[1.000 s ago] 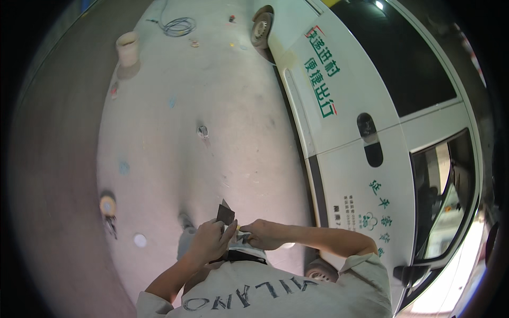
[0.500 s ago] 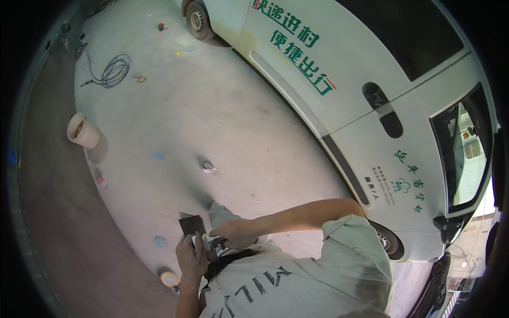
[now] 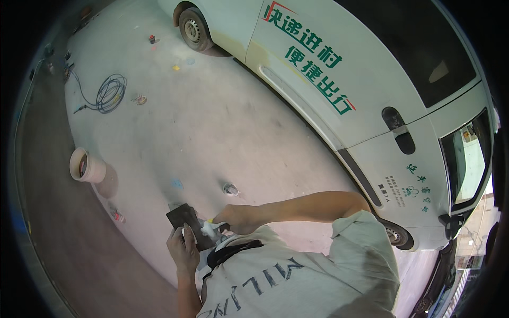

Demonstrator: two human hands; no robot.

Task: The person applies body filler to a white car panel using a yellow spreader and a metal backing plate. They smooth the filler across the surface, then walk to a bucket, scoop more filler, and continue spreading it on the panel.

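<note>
My left hand [image 3: 183, 252] grips a dark, flat rectangular plate [image 3: 185, 217] in front of my body, with the thumb lying along its near edge. A whitish patch [image 3: 212, 231], perhaps paste, shows at the plate's right side. Close beside it, my right hand [image 3: 237, 218] is closed, fingers curled toward the plate. A small yellow bit shows at its fingertips; the rest of what it holds is too small and partly hidden to name. Both forearms are bare below the shirt's sleeves.
A white van [image 3: 318, 143] stands along the right, its wheel [image 3: 194, 30] at the top. On the pale floor are a white bucket [image 3: 94, 168], a coiled hose [image 3: 110, 94], a shiny round object [image 3: 230, 189], a blue disc [image 3: 176, 183] and a crumpled scrap [image 3: 117, 215].
The view has shifted, so the bucket and shiny round object sit lower in the picture. The plate shows more of its face. My right hand has moved slightly up, still beside the plate.
</note>
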